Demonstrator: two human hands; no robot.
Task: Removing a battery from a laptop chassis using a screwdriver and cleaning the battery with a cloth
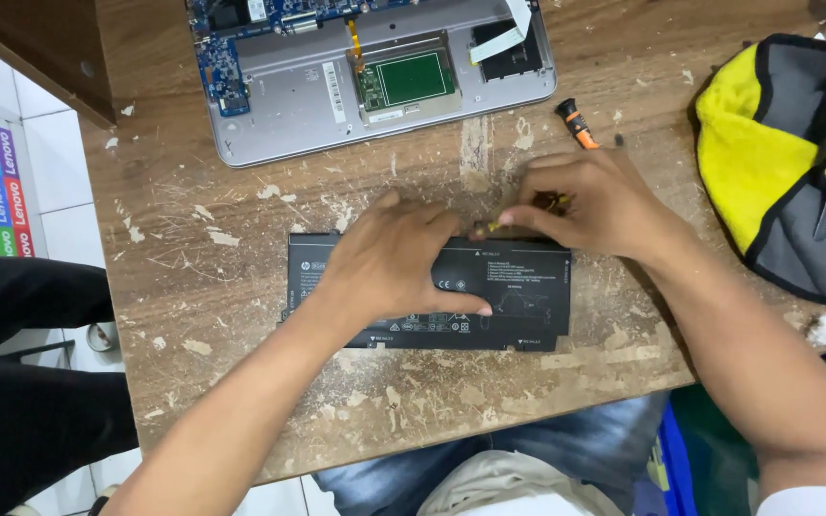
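An opened silver laptop base with bare circuit boards lies at twelve o'clock on the scratched wooden table; a yellow-and-grey fabric pouch sits at three o'clock. The flat black rectangular battery pack lies centre. The left hand presses flat on it; the right hand pinches an orange-handled screwdriver at its top edge.

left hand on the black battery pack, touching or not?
Touching. Head view: left hand lies flat on the black battery pack, palm and fingers pressed on its top.
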